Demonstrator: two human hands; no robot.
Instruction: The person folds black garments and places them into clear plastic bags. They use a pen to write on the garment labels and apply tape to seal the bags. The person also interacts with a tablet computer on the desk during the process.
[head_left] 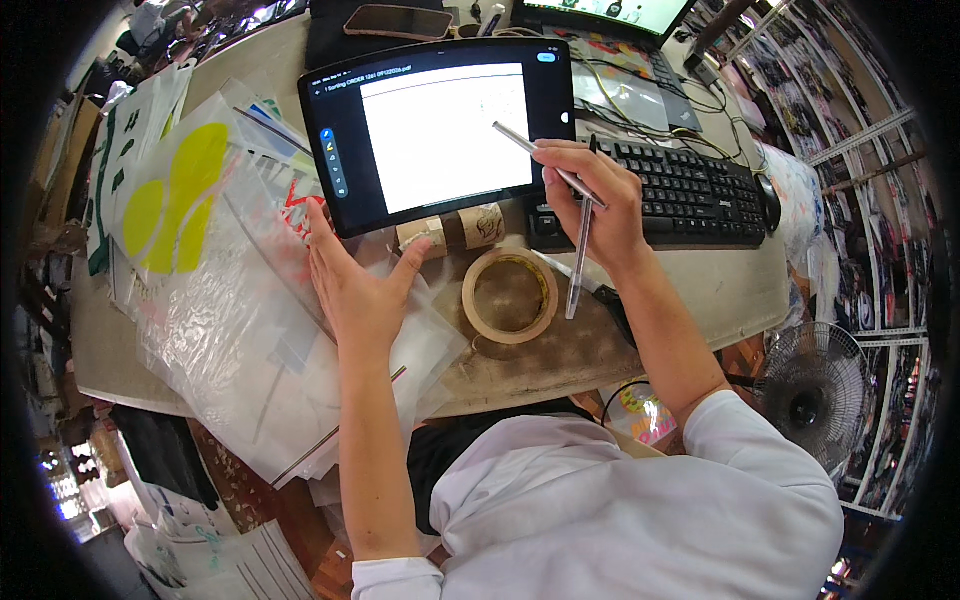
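A tablet (450, 130) with a mostly white page on its screen stands propped at the desk's far middle. My right hand (600, 200) grips a slim silver stylus (517, 138), its tip over the right part of the page; whether it touches the glass I cannot tell. A clear-barrelled pen (578, 265) is also tucked between the fingers of that hand, pointing down toward me. Beside the tablet's lower left corner is my left hand (362, 295), thumb and fingers spread, above clear plastic bags (230, 340). Its fingertips are close to the tablet's edge; contact is unclear.
A tan tape roll (510, 297) lies below the tablet, near a cardboard tube (480, 227). Right of them are a black keyboard (690, 190), mouse (766, 203) and tangled cables. A laptop (625, 75) and phone (398, 22) sit behind. A fan (812, 395) stands at right.
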